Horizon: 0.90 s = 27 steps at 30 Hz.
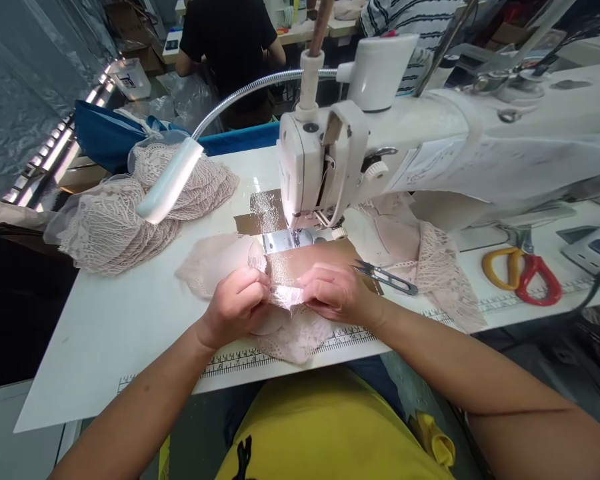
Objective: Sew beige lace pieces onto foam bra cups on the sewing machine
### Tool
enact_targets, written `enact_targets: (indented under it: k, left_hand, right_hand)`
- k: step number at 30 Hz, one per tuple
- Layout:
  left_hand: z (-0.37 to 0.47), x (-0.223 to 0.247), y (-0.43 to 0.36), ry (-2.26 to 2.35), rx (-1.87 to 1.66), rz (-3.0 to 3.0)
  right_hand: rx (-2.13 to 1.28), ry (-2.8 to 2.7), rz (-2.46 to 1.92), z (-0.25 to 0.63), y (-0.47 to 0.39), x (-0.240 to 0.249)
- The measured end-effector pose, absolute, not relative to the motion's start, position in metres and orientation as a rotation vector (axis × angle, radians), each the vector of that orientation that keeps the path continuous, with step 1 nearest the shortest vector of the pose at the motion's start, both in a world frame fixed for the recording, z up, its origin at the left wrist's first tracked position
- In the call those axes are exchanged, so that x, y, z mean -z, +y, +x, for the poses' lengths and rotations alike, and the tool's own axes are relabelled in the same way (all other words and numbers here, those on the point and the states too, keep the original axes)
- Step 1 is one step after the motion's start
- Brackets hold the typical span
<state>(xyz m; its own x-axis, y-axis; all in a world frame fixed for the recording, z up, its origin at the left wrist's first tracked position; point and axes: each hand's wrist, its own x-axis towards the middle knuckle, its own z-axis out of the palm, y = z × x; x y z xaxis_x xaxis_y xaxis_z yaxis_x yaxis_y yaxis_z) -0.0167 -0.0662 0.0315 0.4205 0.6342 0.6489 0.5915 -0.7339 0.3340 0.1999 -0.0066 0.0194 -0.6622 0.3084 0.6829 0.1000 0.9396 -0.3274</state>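
Note:
Pale pink lace fabric (pixel 294 337) is stretched between my two hands, just in front of the sewing machine (pixel 325 160). My left hand (pixel 240 303) pinches it on one side, fingers closed. On the other side my right hand (pixel 333 290) grips the lace edge, also closed. Part of the piece spreads left of the needle area, and part hangs toward the table's front edge. Behind the hands lies the metal needle plate (pixel 277 241), lit brightly. Thread snips (pixel 387 277) rest right beside my right hand. My fingers hide the exact spots where they hold the lace.
Stacked lace cups (pixel 115 223) lie at the left under a bent lamp (pixel 173 180). More lace (pixel 443 280) is on the right, near scissors with yellow and red handles (pixel 537 277). A printed ruler (pixel 243 360) follows the front edge. Two people sit beyond the machine.

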Motion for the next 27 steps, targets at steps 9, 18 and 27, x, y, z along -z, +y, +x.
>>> enact_targets:
  k: [9, 18, 27]
  left_hand:
    - [-0.017, -0.029, -0.067, 1.104, -1.196, 2.640]
    - [-0.032, -0.035, -0.063, 1.575, -1.099, 2.454]
    - [-0.045, -0.044, -0.063, 1.623, -0.258, 2.408]
  right_hand:
    - [-0.178, -2.306, -0.273, 0.204, -0.009, -0.022]
    - [-0.440, -2.433, -0.846, 0.198, 0.001, -0.013]
    - [-0.594, -2.423, -0.927, 0.199, 0.004, -0.018]
